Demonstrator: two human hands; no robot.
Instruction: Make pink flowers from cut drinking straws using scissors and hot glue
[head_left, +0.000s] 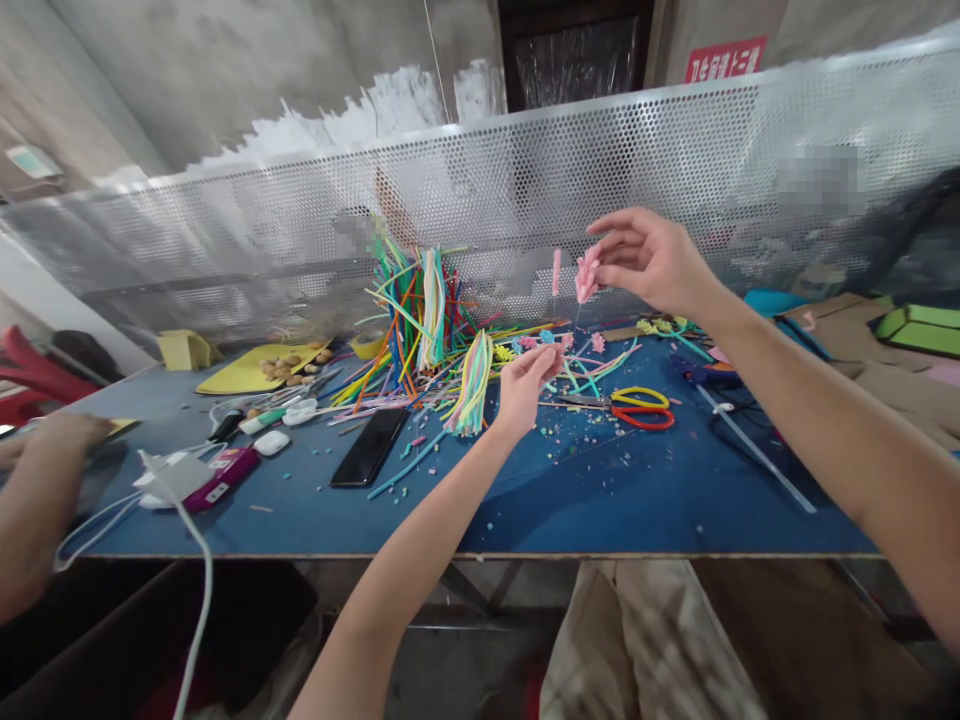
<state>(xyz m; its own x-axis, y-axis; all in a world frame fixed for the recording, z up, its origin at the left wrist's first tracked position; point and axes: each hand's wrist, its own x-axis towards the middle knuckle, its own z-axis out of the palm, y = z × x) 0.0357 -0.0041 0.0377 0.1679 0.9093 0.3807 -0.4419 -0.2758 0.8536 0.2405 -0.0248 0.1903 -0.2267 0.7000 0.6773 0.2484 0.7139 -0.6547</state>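
Note:
My right hand (652, 262) is raised above the table, its thumb and index finger pinching a pink cluster of small pieces (587, 276). A faint thin line runs down from the cluster. Beside it stands a slim pink tube (556, 272), also with a thin line below. Lower down, my left hand (529, 388) has its fingertips pressed together; what they hold is too small to make out. Around it lie small pink and blue pieces (598, 342), a bundle of pastel tubes (472, 385) and scissors with red and yellow handles (637, 408).
More coloured tubes (420, 320) stand behind. A black phone (369, 450), a purple box (221, 478) with white cables and a yellow tray (251, 368) of nuts lie left. Another person's hand (56, 445) is at far left. A glue gun (705, 375) lies right; a perforated metal screen (300, 240) borders the back.

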